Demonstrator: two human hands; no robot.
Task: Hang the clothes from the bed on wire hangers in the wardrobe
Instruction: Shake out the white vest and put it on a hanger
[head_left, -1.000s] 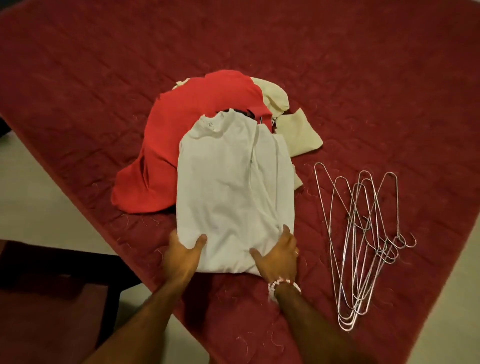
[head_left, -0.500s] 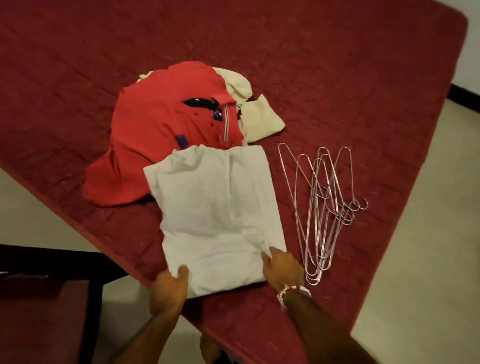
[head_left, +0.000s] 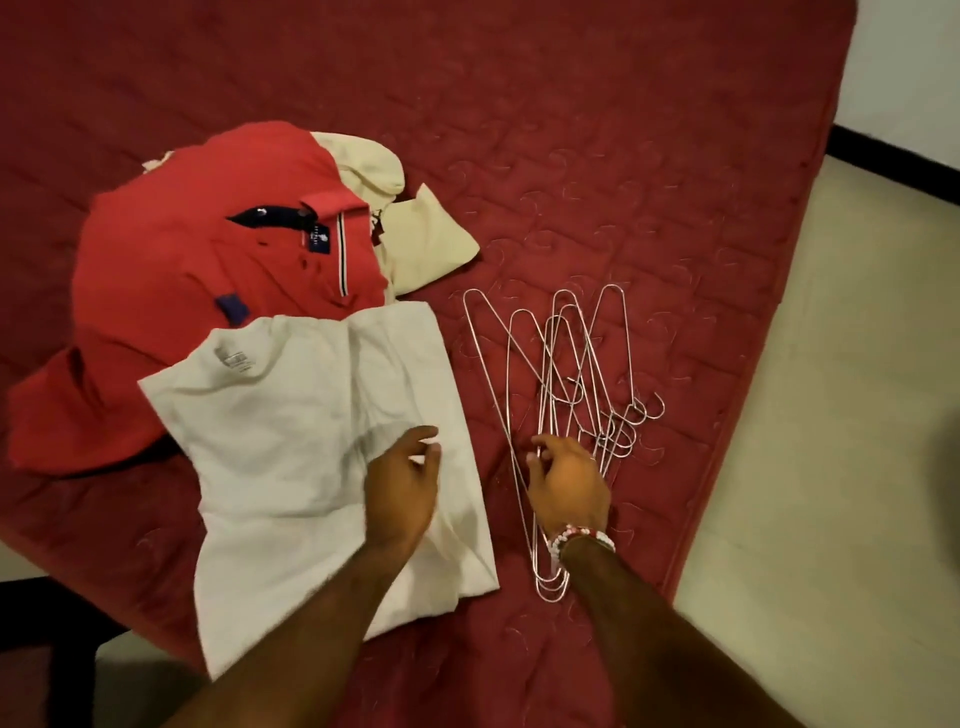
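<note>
1. White T-shirt (head_left: 291, 441) lies on the bed (head_left: 623, 130), pulled clear of the red polo (head_left: 208, 270).
2. Left grip (head_left: 402, 478) has released it and hovers above, loosely curled, empty.
3. Right grip (head_left: 566, 483) has reached the wire hangers (head_left: 571, 364) right of it; I cannot tell if it pinches one. Hangering likely comes next.

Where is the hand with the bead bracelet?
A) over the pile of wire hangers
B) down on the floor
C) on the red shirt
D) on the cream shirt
A: the right hand, with the bracelet at its wrist, is over the wire hangers on the bed, to the right of the white shirt.
</note>
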